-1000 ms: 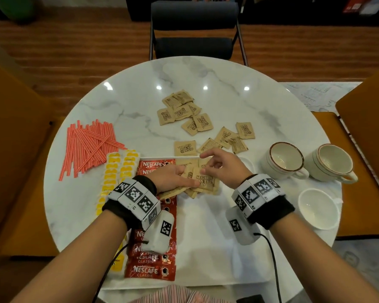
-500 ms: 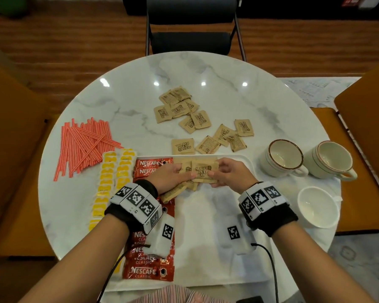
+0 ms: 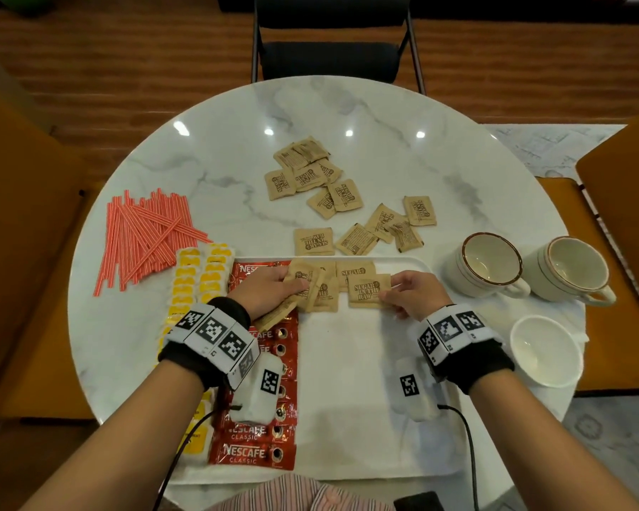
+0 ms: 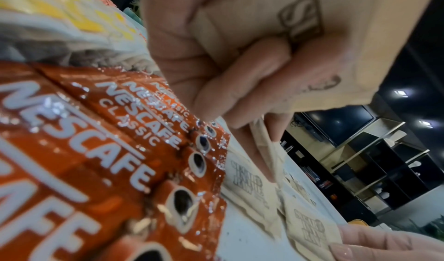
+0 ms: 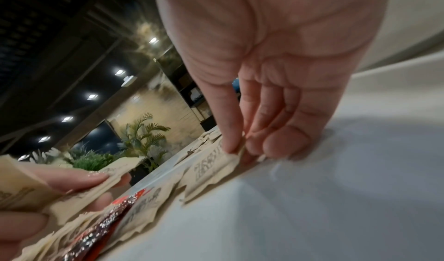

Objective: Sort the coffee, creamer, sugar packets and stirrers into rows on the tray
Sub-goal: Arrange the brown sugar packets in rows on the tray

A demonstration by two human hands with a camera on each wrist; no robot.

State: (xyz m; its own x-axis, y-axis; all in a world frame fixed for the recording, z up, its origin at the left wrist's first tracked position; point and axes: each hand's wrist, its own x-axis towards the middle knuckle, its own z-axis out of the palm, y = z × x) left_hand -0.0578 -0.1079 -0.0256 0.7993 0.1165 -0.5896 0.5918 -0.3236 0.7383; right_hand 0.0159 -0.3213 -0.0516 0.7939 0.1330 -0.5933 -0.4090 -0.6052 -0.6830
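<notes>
**Sugar packets going down at the tray's far edge**

Left hand (image 3: 273, 289) grips a fanned bunch of brown sugar packets (image 4: 300, 37), fingers curled round them, above the red Nescafé sachet column (image 3: 259, 437). Right hand (image 3: 414, 293) pinches one sugar packet (image 3: 368, 291) by its right edge, flat on the white tray (image 3: 366, 363). Loose sugar packets (image 3: 314, 178) lie on the marble table (image 3: 458, 171); red stirrers (image 3: 141, 234) and yellow creamer packets (image 3: 200, 274) lie left of the tray.
</notes>
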